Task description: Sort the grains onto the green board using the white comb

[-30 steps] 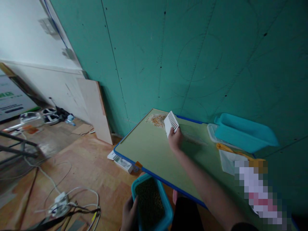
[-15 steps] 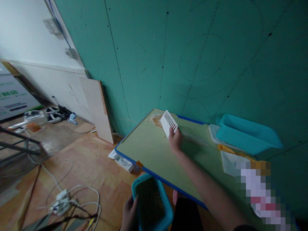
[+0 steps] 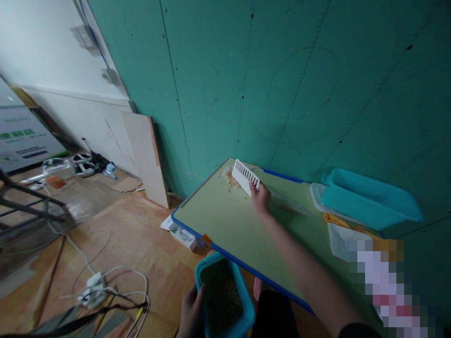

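My right hand (image 3: 260, 198) grips a white slotted scraper (image 3: 244, 176) and holds its edge against a small pile of yellowish grains (image 3: 228, 177) at the far corner of the green table (image 3: 218, 220). A thin line of pale grains (image 3: 289, 204) lies on the table just right of that hand. Below the table's near edge, my left hand (image 3: 192, 312) holds a teal tub (image 3: 222, 296) full of dark green grains by its left side.
An empty teal tub (image 3: 366, 197) sits on a clear lid at the table's right, with a white cloth (image 3: 340, 237) and a yellow item beside it. A green wall stands behind. Cables and a power strip (image 3: 92, 292) lie on the wooden floor; a board (image 3: 146, 157) leans on the wall.
The scraper has moved left and farther out over the yellowish pile, covering more of it, and tilted flatter. My left hand still holds the tub below the edge.
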Demonstrator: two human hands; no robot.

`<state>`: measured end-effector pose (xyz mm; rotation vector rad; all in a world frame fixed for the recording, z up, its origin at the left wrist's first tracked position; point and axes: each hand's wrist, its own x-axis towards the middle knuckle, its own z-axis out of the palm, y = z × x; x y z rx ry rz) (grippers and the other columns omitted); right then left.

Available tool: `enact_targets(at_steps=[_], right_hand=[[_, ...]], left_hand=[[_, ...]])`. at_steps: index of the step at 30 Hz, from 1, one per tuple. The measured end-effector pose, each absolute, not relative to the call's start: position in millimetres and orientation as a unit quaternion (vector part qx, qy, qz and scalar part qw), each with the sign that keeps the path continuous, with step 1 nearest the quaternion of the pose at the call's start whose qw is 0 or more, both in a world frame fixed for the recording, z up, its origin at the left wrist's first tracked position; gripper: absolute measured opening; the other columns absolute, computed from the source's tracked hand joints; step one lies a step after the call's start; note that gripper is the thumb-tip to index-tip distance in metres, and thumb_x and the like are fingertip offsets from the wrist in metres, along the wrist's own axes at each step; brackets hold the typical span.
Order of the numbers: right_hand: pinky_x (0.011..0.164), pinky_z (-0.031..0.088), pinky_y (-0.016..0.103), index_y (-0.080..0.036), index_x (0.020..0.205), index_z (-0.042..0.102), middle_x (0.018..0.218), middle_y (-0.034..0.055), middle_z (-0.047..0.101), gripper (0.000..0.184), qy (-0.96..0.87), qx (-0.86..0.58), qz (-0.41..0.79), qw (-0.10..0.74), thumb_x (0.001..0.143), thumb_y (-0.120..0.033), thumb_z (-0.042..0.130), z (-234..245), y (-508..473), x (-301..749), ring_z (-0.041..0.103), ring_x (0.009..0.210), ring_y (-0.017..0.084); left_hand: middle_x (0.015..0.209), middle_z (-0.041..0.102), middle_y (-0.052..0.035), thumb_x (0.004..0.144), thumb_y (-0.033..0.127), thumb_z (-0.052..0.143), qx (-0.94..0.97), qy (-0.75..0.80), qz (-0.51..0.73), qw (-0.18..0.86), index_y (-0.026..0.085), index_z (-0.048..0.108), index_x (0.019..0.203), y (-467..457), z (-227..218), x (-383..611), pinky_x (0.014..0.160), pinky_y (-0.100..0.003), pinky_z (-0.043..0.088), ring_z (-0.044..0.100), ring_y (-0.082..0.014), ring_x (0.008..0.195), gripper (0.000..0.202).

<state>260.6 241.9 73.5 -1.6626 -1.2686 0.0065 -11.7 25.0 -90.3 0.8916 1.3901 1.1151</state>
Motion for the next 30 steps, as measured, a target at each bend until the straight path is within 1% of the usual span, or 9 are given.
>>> enact_targets(at_steps=[2, 5, 8, 11, 14, 17, 23, 27, 30], right_hand=[[0.057, 0.037, 0.028, -0.017, 0.074, 0.066, 0.073, 0.0148, 0.073, 0.053, -0.528, -0.679, 0.002, 0.509, 0.095, -0.061, 0.043, 72, 244, 262, 0.063, 0.064, 0.021], [0.057, 0.038, 0.028, -0.018, 0.073, 0.067, 0.071, 0.0132, 0.073, 0.055, -0.540, -0.666, 0.005, 0.515, 0.093, -0.064, 0.043, 71, 247, 264, 0.062, 0.062, 0.021], [0.057, 0.040, 0.027, -0.017, 0.073, 0.069, 0.069, 0.0114, 0.072, 0.054, -0.551, -0.655, 0.024, 0.516, 0.092, -0.063, 0.046, 70, 252, 264, 0.062, 0.062, 0.021], [0.058, 0.041, 0.026, -0.017, 0.075, 0.071, 0.069, 0.0105, 0.072, 0.051, -0.563, -0.646, 0.047, 0.513, 0.091, -0.061, 0.049, 71, 257, 266, 0.064, 0.063, 0.021], [0.061, 0.043, 0.027, -0.016, 0.079, 0.073, 0.073, 0.0114, 0.074, 0.049, -0.577, -0.636, 0.056, 0.509, 0.091, -0.058, 0.051, 71, 265, 268, 0.066, 0.067, 0.022], [0.065, 0.046, 0.027, -0.016, 0.086, 0.076, 0.080, 0.0118, 0.077, 0.047, -0.585, -0.625, 0.065, 0.512, 0.091, -0.057, 0.053, 69, 273, 270, 0.069, 0.073, 0.022], [0.069, 0.051, 0.029, -0.016, 0.094, 0.077, 0.087, 0.0112, 0.079, 0.047, -0.594, -0.589, 0.119, 0.535, 0.090, -0.057, 0.055, 64, 280, 269, 0.071, 0.079, 0.024], [0.073, 0.053, 0.031, -0.016, 0.093, 0.077, 0.089, 0.0113, 0.079, 0.048, -0.589, -0.572, 0.152, 0.550, 0.088, -0.059, 0.057, 64, 279, 270, 0.072, 0.082, 0.025], [0.074, 0.053, 0.032, -0.015, 0.092, 0.076, 0.089, 0.0112, 0.079, 0.051, -0.580, -0.563, 0.153, 0.569, 0.086, -0.062, 0.057, 64, 279, 275, 0.072, 0.083, 0.025]], left_hand=[[0.085, 0.081, -0.0137, 0.056, 0.081, 0.076, 0.373, 0.583, 0.468, 0.550, 0.013, 0.081, 0.086, 27, -91, -13, 0.096, -0.050, 0.055, 0.072, -0.0403, 0.099, 0.074], [0.084, 0.080, -0.0147, 0.056, 0.081, 0.076, 0.375, 0.582, 0.467, 0.550, 0.012, 0.081, 0.086, 29, -92, -15, 0.096, -0.052, 0.055, 0.072, -0.0413, 0.099, 0.076], [0.084, 0.081, -0.0151, 0.055, 0.082, 0.075, 0.378, 0.582, 0.466, 0.549, 0.012, 0.081, 0.085, 29, -93, -15, 0.095, -0.052, 0.055, 0.073, -0.0415, 0.098, 0.077], [0.087, 0.081, -0.0146, 0.059, 0.082, 0.073, 0.380, 0.584, 0.474, 0.537, 0.013, 0.081, 0.085, 27, -90, -13, 0.096, -0.051, 0.055, 0.073, -0.0404, 0.098, 0.074], [0.089, 0.081, -0.0142, 0.062, 0.080, 0.073, 0.371, 0.586, 0.485, 0.532, 0.013, 0.081, 0.085, 23, -87, -11, 0.096, -0.050, 0.055, 0.073, -0.0393, 0.098, 0.071], [0.087, 0.081, -0.0145, 0.063, 0.077, 0.075, 0.357, 0.577, 0.487, 0.550, 0.012, 0.080, 0.084, 22, -82, -9, 0.094, -0.049, 0.056, 0.074, -0.0386, 0.096, 0.069], [0.085, 0.080, -0.0153, 0.058, 0.077, 0.078, 0.355, 0.584, 0.492, 0.540, 0.013, 0.081, 0.084, 24, -72, -8, 0.093, -0.049, 0.057, 0.073, -0.0406, 0.098, 0.070], [0.087, 0.081, -0.0153, 0.059, 0.079, 0.076, 0.359, 0.585, 0.488, 0.539, 0.013, 0.082, 0.087, 25, -73, -8, 0.095, -0.050, 0.056, 0.073, -0.0409, 0.099, 0.073], [0.088, 0.081, -0.0134, 0.059, 0.080, 0.075, 0.364, 0.581, 0.486, 0.542, 0.013, 0.082, 0.087, 25, -78, -9, 0.097, -0.051, 0.055, 0.073, -0.0395, 0.098, 0.073]])
